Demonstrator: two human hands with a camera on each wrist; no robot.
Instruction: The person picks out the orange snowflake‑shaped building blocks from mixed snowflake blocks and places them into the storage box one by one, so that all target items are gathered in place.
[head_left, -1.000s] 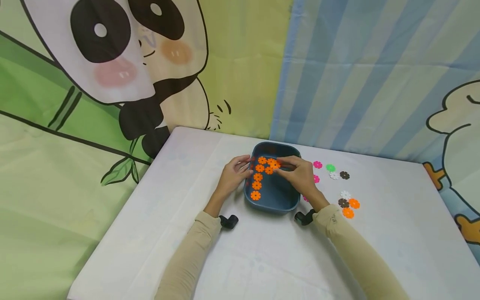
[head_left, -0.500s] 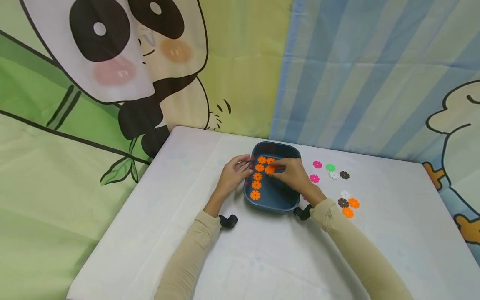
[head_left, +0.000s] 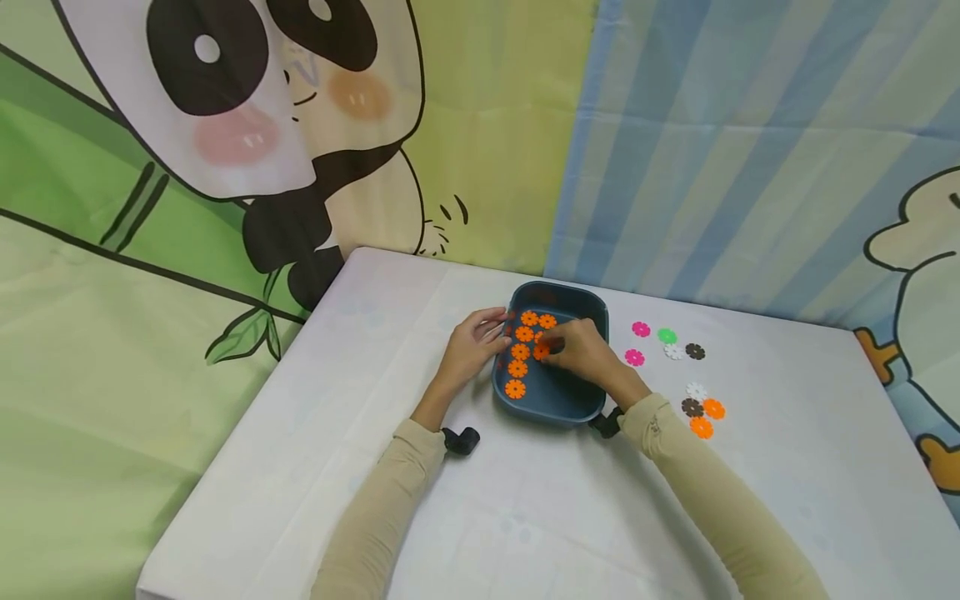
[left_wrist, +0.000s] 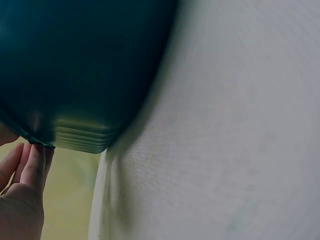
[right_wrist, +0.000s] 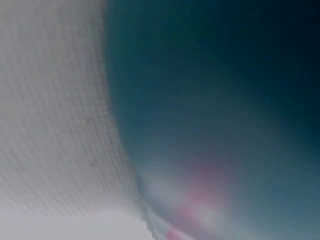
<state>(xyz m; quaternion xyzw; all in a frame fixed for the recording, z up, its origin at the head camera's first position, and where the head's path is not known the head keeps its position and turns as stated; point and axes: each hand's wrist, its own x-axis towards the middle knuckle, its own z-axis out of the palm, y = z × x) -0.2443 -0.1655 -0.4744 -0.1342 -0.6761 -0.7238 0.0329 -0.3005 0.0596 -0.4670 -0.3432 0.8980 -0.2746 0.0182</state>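
Observation:
A dark blue, rounded rectangular tray [head_left: 551, 414] stands on the white table. Orange snowflake building discs [head_left: 519, 352] lie inside it, in a column along the left side and a few more to the right. My right hand [head_left: 588, 350] reaches into the tray and pinches an orange snowflake disc [head_left: 541, 352] low over the floor; its fingers partly cover a neighbouring disc. At the tray's left rim rests my left hand [head_left: 467, 350], fingers fairly straight. In the left wrist view, fingertips [left_wrist: 35, 160] touch the tray's edge [left_wrist: 80, 142] from outside. The right wrist view shows only blurred tray wall [right_wrist: 165, 125].
Right of the tray, loose discs lie on the table: pink ones [head_left: 635, 357], a green one [head_left: 667, 336], white ones [head_left: 697, 390], brown ones [head_left: 692, 407] and orange ones [head_left: 702, 427]. A cartoon-printed cloth [head_left: 487, 125] hangs behind the table.
My right hand has moved its orange disc from the upper discs down toward me, below the second disc of the right-hand group. My left hand stays at the rim. The head view shifted slightly.

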